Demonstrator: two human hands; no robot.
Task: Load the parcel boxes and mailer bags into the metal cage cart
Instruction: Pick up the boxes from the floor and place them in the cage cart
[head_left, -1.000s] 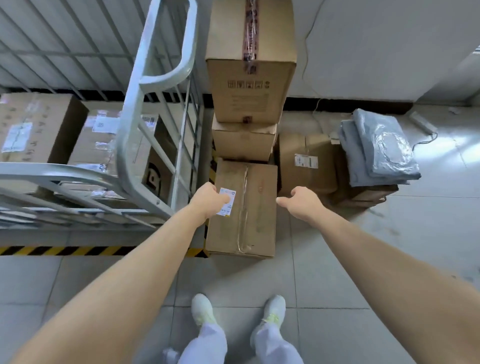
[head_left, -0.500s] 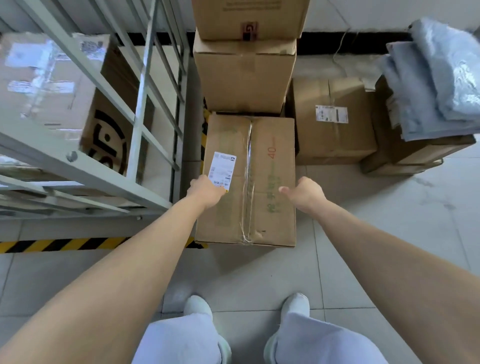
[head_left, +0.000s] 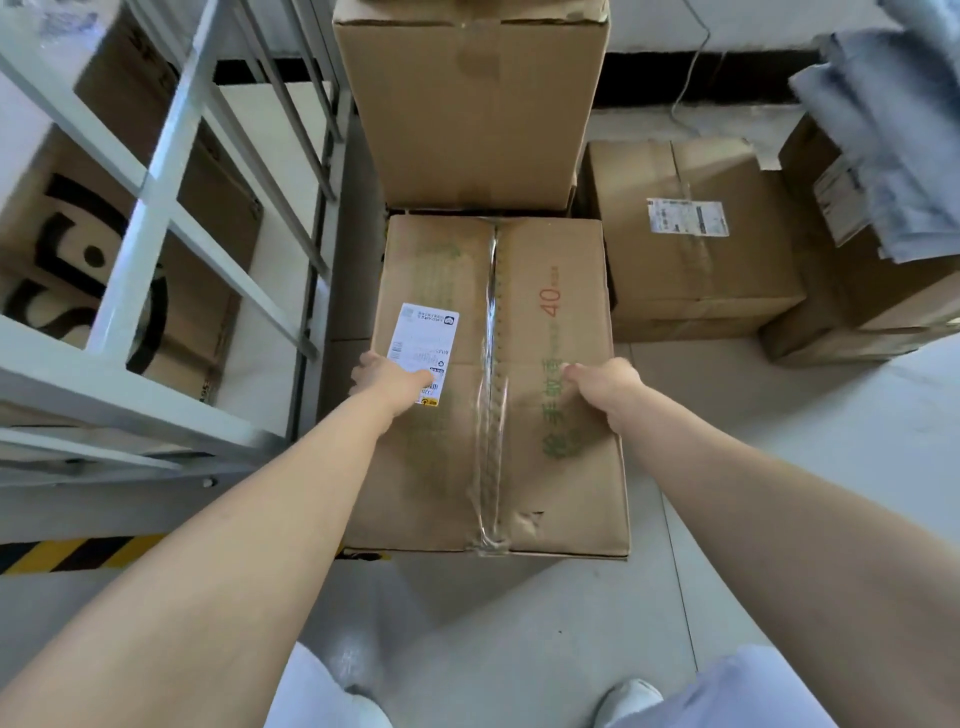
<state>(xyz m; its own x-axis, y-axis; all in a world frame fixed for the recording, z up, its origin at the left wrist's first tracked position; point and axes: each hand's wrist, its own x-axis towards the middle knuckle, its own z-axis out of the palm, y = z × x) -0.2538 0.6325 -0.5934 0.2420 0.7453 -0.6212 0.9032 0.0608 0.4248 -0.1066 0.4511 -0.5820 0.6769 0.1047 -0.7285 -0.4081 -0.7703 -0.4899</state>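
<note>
I've got both bare arms stretched forward and down, elbows nearly straight, forearms angling in toward each other so the 2 hands sit level and apart. My left hand (head_left: 387, 375) is back-up, fingers curled over the left edge of the box (head_left: 441, 270), thumb lying on its top. My right hand (head_left: 605, 382) is knuckles-up at the right edge, thumb pressed on the top face, the other fingers bent down over the side where I can't see them.

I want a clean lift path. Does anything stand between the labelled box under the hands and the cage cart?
Yes. The cart's barred side wall stands between the labelled box and the cart's inside, on the box's left.
</note>
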